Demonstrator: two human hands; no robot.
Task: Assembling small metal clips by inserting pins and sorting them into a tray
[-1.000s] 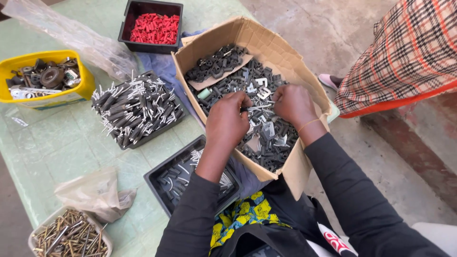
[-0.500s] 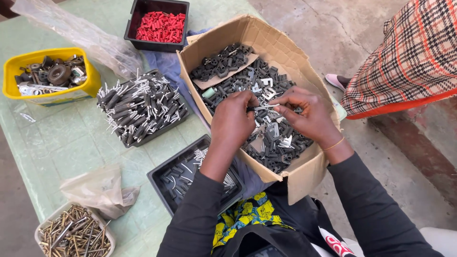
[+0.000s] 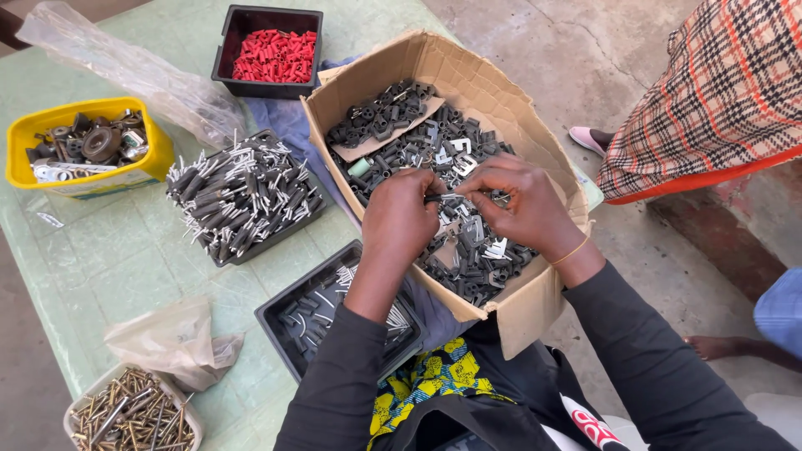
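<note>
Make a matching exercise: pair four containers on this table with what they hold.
Containers:
1. yellow tub
2. small black tray
3. cardboard box
4. white tub

Contents:
A. red plastic plugs
B. brass-coloured screws
C. dark round metal parts
D. grey and silver clips

Pairs: 1-C, 2-A, 3-D, 4-B

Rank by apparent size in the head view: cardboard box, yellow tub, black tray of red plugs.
1. Cardboard box, clearly largest.
2. Yellow tub and black tray of red plugs: these look alike in size, so I cannot rank them.
</note>
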